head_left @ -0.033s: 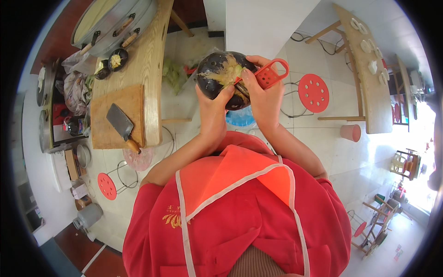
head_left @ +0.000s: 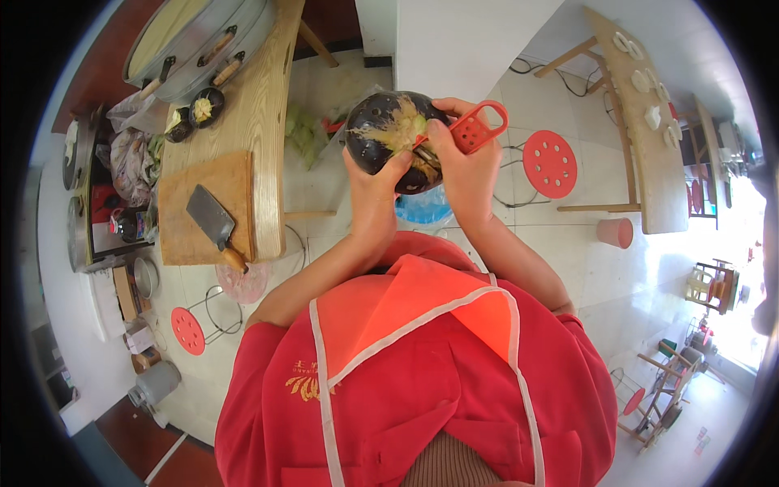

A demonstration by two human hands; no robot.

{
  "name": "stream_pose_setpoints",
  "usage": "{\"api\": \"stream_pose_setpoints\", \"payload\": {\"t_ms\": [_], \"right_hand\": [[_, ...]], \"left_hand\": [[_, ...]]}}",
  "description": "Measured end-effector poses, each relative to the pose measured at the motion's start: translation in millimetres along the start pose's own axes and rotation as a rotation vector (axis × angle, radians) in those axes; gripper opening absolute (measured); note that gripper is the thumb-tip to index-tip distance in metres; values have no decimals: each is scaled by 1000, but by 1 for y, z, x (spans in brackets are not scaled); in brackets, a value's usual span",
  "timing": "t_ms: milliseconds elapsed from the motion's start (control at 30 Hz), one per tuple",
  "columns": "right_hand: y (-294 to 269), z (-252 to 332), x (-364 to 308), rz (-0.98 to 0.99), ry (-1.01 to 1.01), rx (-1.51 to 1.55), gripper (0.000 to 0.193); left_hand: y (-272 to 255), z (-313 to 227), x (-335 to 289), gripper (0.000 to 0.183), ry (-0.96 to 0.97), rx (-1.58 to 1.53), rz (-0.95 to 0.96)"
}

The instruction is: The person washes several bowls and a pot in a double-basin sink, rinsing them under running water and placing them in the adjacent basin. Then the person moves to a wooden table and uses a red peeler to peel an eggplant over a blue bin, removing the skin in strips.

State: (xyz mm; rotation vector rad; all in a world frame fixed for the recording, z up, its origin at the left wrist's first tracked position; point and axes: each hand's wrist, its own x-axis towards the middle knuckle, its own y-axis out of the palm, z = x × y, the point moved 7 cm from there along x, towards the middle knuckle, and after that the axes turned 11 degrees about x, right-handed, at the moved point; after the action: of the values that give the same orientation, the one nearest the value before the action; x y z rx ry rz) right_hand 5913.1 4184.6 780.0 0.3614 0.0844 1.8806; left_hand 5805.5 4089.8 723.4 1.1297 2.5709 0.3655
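Note:
Between my hands, in front of my chest, is a large dark, glossy round vegetable (head_left: 369, 134) with a patch of yellowish, stringy flesh on the side facing up. My left hand (head_left: 372, 183) is closed round its lower left side, thumb on the near edge. In my right hand (head_left: 471, 178) is a red plastic peeler (head_left: 471, 135) with a looped, hole-dotted handle, my thumb pressing near its head against the pale flesh. The right fingers also reach round the vegetable's far right side. The peeler's blade is hidden.
On the wooden table (head_left: 272, 105) at left lie a cutting board (head_left: 177, 215), a cleaver (head_left: 213, 217) and small dark vegetables (head_left: 206, 107), near large metal pots (head_left: 195, 57). Below my hands is a blue bag-like thing (head_left: 423, 208). A red stool (head_left: 550, 164) stands at right.
My right thumb and the peeler have shifted very slightly on the vegetable. My left hand's hold looks the same.

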Motion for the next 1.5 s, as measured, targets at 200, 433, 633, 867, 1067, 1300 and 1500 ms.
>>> {"api": "stream_pose_setpoints", "payload": {"t_ms": [200, 433, 633, 867, 1067, 1300, 1500], "right_hand": [[15, 6, 6, 59, -14, 14, 15], [21, 4, 23, 374, 88, 5, 15], [31, 2, 36, 634, 145, 22, 18], [43, 8, 30, 982, 198, -108, 22], [41, -3, 32, 889, 312, 51, 26], [9, 3, 42, 458, 360, 253, 40], [11, 23, 37, 166, 206, 536, 33]], "left_hand": [[-12, -8, 10, 64, -34, -6, 69], [-15, -11, 3, 61, -164, -65, 195], [-16, -6, -7, 66, -260, 0, 304], [-18, -3, -11, 67, -448, 142, 482], [-12, -8, -5, 69, -517, 266, 614], [-10, -37, -2, 97, -394, 96, 650], [-19, -29, -1, 117, 44, 40, 512]]}}
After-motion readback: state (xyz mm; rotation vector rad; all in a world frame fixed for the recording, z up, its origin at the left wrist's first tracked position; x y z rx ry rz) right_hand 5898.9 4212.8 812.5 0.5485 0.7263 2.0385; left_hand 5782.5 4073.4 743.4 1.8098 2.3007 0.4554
